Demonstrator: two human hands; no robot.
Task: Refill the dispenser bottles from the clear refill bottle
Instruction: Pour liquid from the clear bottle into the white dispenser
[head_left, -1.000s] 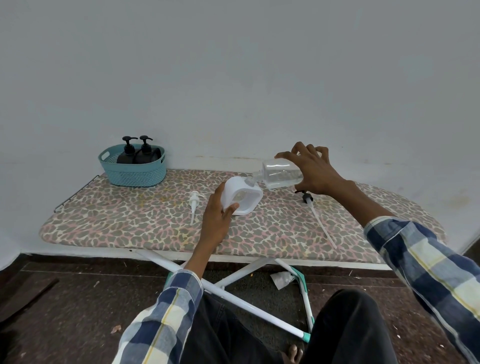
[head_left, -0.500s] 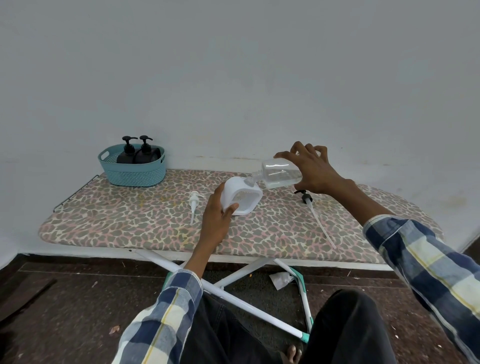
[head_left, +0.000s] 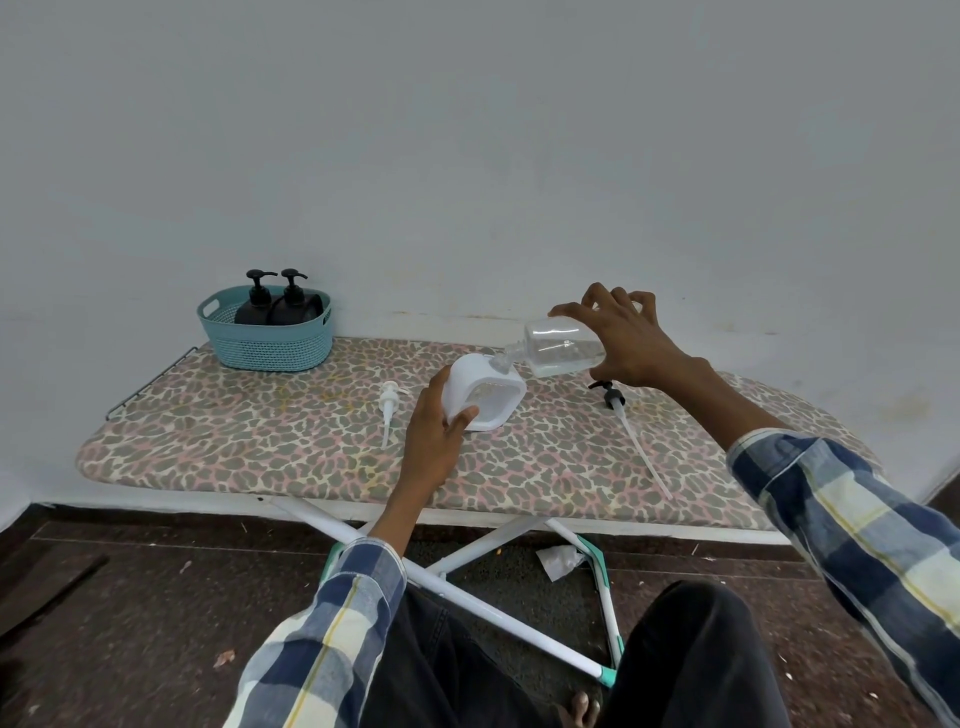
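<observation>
Setting: bare pale wall; leopard-print padded ironing board (head_left: 291, 447) as work surface.

Item: clear plastic refill bottle (head_left: 563, 346), clamped in the right hand (head_left: 631, 340), tipped near level so its neck met the mouth of the white squat plastic dispenser bottle (head_left: 483, 397). Little liquid showed inside.

The left hand (head_left: 436, 436) gripped the dispenser, tilted to receive the pour.

White pump head (head_left: 388, 402) and black pump with long tube (head_left: 615, 402) lay aside, evidently removed for filling.

Teal woven plastic basket (head_left: 260, 345) held two black pump bottles (head_left: 278, 306).
</observation>
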